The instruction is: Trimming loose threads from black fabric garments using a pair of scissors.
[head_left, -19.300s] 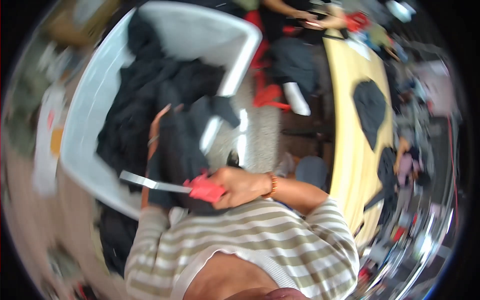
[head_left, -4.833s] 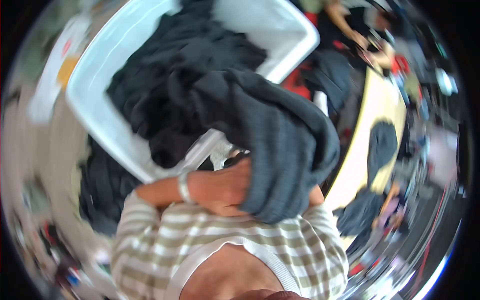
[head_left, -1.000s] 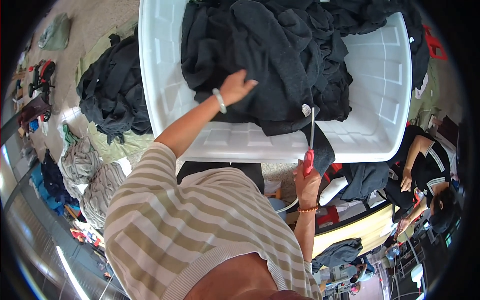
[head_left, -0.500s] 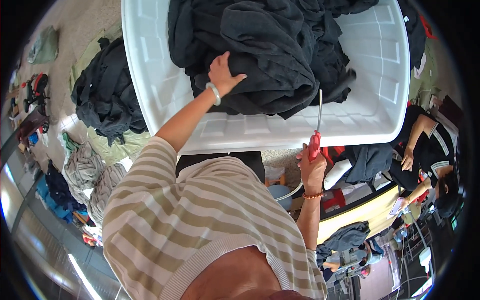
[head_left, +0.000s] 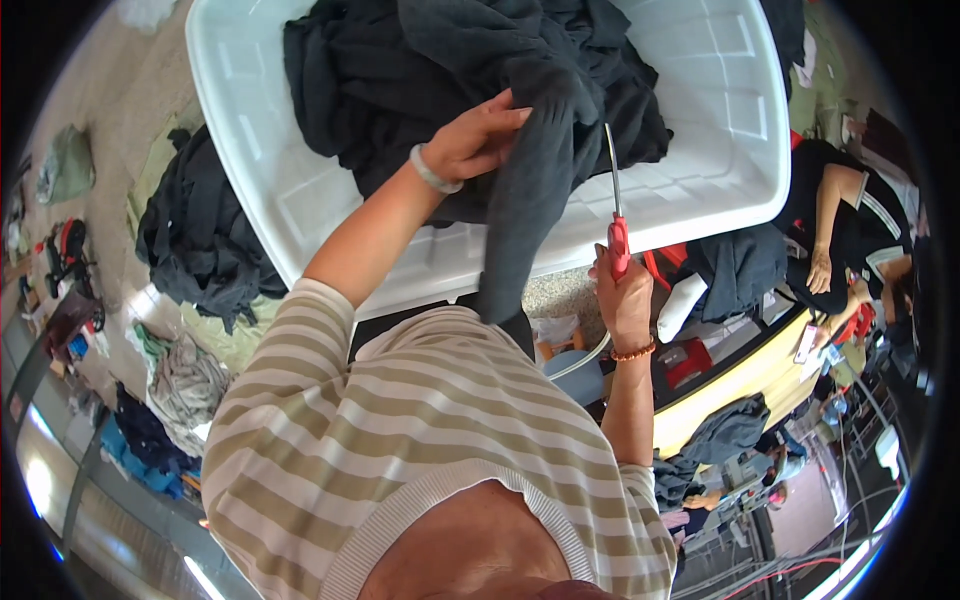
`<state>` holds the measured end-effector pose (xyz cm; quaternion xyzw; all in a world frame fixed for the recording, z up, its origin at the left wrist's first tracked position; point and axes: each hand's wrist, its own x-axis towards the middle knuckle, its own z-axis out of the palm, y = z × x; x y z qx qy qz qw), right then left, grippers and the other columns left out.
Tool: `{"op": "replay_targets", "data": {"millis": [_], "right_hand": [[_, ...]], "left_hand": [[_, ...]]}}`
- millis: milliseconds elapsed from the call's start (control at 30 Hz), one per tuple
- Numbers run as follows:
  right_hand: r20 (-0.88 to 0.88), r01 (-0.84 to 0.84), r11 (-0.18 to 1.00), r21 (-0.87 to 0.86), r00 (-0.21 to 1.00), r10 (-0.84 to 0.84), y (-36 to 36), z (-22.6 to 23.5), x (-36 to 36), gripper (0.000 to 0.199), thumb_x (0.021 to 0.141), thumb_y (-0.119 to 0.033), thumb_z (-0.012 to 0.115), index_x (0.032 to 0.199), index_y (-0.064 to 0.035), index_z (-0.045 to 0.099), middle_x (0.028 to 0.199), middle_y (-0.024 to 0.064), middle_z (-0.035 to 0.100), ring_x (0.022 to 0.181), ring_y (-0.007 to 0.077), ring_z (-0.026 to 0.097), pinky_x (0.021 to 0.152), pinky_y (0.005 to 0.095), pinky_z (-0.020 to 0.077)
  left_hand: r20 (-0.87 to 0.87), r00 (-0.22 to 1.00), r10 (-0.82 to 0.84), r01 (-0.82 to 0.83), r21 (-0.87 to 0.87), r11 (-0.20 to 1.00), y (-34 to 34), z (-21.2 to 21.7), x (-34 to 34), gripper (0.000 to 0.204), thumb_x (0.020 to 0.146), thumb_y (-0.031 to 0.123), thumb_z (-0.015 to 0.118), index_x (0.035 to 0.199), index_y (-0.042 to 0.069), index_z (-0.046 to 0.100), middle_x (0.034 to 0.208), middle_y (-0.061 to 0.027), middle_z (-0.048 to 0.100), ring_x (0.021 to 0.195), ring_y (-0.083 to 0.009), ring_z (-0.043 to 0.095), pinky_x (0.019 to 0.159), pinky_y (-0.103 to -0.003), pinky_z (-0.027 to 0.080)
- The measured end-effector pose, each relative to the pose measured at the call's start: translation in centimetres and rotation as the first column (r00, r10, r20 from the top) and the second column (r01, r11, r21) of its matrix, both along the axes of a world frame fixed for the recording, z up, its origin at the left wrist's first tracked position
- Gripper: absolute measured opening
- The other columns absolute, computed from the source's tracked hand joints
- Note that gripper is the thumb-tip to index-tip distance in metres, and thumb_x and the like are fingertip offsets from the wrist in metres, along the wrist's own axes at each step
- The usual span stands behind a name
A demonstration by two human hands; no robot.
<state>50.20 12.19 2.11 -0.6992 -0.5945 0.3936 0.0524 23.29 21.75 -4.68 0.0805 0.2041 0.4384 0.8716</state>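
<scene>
My left hand (head_left: pixel 472 142) is closed on a dark grey garment (head_left: pixel 535 200), partly hidden behind its fold. A long narrow part of that garment, like a sleeve or leg, hangs down over the near rim of the white plastic tub (head_left: pixel 660 238). In my right hand (head_left: pixel 624 300) is a red-handled air blow gun (head_left: pixel 618 245). Its thin metal tube points up and away, just right of the hanging cloth, and a pale hose (head_left: pixel 583 364) runs from below the hand. More dark garments (head_left: pixel 370 120) lie heaped inside the tub.
A pile of black clothing (head_left: pixel 205 220) lies on the floor left of the tub, with grey clothing (head_left: pixel 185 375) nearer. To the right sits another person (head_left: pixel 830 200) in black, beside a yellow-edged table (head_left: pixel 725 390). A blue stool (head_left: pixel 575 375) stands below my right hand.
My left hand has gone from lying spread on the heap to gripping a garment, whose long part now hangs over the rim. The blow gun has shifted slightly left and up.
</scene>
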Motion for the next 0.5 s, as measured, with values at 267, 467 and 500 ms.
{"op": "replay_targets", "data": {"millis": [267, 467, 500], "right_hand": [[0.190, -0.048, 0.997, -0.062, 0.980, 0.059, -2.4, 0.2, 1.4, 0.035, 0.089, -0.030, 0.059, 0.072, 0.0004, 0.059, 0.064, 0.0193, 0.062, 0.065, 0.0386, 0.063, 0.062, 0.0452, 0.0493], [0.363, -0.120, 0.992, 0.033, 0.926, 0.100, -4.3, 1.2, 2.0, 0.023, 0.089, -0.024, 0.059, 0.085, -0.0009, 0.055, 0.081, 0.0234, 0.058, 0.074, 0.0416, 0.059, 0.064, 0.0458, 0.0485], [0.393, -0.077, 0.995, 0.066, 0.918, 0.045, -4.1, 1.6, 1.9, 0.021, 0.089, -0.022, 0.058, 0.089, -0.0013, 0.054, 0.086, 0.0239, 0.056, 0.077, 0.0424, 0.059, 0.066, 0.0473, 0.0485]], "left_hand": [[-0.305, 0.951, 0.048, -0.121, -0.227, 0.966, 0.2, -8.3, 6.8, 0.035, 0.080, 0.007, 0.073, 0.112, 0.005, 0.059, 0.106, -0.0063, 0.064, 0.100, -0.0187, 0.061, 0.085, -0.038, 0.050], [-0.580, 0.814, 0.028, -0.117, -0.115, 0.986, -0.8, -8.1, 8.9, 0.042, 0.079, 0.011, 0.076, 0.115, 0.003, 0.056, 0.109, -0.0066, 0.061, 0.103, -0.0183, 0.059, 0.087, -0.038, 0.049], [-0.545, 0.838, 0.037, -0.129, -0.131, 0.983, -1.0, -8.0, 9.1, 0.041, 0.080, 0.012, 0.075, 0.116, 0.004, 0.056, 0.111, -0.0065, 0.061, 0.104, -0.0187, 0.059, 0.088, -0.039, 0.048]]}}
